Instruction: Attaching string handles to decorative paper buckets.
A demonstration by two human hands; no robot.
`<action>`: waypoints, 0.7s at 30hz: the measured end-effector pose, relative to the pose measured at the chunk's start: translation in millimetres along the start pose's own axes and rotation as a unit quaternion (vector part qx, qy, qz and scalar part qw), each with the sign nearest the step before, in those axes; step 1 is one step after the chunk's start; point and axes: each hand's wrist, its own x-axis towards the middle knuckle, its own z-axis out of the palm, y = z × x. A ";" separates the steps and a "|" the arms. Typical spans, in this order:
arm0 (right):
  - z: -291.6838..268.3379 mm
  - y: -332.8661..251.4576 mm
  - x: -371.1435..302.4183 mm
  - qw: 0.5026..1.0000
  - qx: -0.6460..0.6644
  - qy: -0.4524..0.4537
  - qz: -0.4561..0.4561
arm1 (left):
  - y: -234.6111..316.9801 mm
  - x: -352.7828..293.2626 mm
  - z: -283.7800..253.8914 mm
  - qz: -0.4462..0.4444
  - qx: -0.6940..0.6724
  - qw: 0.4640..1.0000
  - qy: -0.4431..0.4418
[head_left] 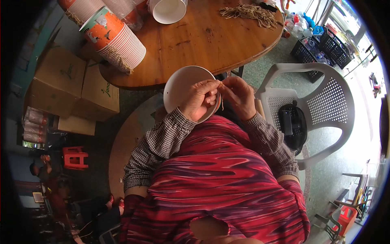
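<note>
A white paper bucket (175,86) lies in front of me, its open mouth facing up and a small hole in its wall. My left hand (198,99) reaches over the bucket's rim, thumb and finger pinched together on a thin tan cord (222,101). Against those fingertips, my right hand (240,96) pinches the same cord at the bucket's right side. A short end of the cord hangs below the fingers. The exact shape of the cord between the fingertips is too small to make out.
On the wooden table (195,46) stand a tilted stack of orange and white paper buckets (122,44), another white bucket (170,11) and a bundle of tan cords (250,15). A grey plastic chair (333,93) holding a black object (293,126) is at right; cardboard boxes (61,77) are at left.
</note>
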 end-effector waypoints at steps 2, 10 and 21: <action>2.7 -4.5 -1.3 0.997 -0.054 0.027 -0.046 | -1.8 2.3 -1.0 0.009 0.007 1.000 -0.003; -1.9 -15.8 -0.6 0.960 -0.212 0.002 -0.183 | -3.7 1.3 1.7 0.049 0.054 0.997 0.028; -18.8 0.3 4.4 0.949 0.272 -0.002 0.159 | -3.6 1.8 -0.8 0.042 0.067 0.997 0.001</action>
